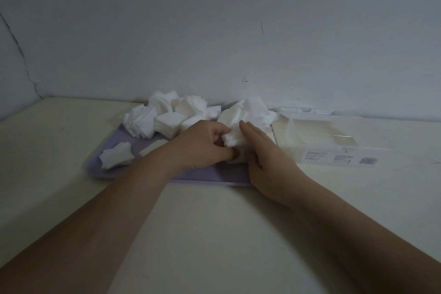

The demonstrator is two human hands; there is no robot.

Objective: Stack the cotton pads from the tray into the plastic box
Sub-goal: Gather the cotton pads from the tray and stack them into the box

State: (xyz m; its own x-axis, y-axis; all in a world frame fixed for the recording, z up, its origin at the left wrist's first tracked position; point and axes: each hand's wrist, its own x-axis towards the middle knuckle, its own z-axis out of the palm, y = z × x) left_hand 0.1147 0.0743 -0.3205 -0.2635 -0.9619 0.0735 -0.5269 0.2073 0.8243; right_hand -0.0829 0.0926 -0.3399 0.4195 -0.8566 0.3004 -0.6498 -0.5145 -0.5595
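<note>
Head view: we look down over a cream table (214, 234), with both bare forearms reaching in from the near corners.
Tray: a lilac tray (214, 175) lies flat on the table ahead of us, and both hands are over its near right part.
Left hand: our left hand (202, 143) has its fingers curled, thumb and fingertips pinching the left edge of a small stack of pads (235, 139).
Right hand: our right hand (265, 150) keeps its fingers straight and close together, laid flat against the right side of that same stack. We cannot tell how its thumb sits.
Small stack of pads: white and ragged at the edges, it is squeezed between the two hands just above the tray floor.
Loose pads: a fanned bundle (117, 155) lies at the tray's near left corner, well apart from the hands, and one flatter pad (152, 147) lies just right of it.
Plastic box: a clear plastic box (322, 143) sits on the table just right of the tray. It has a printed label with a barcode (368, 161) on its near side. We cannot tell what lies inside.
Heaps of cotton pads: white piles (167, 114) crowd the far side of the tray, and a taller pile (253, 108) rises beyond the fingertips.
Wall: a grey wall (214, 19) closes the far side, cracked at the left.
</note>
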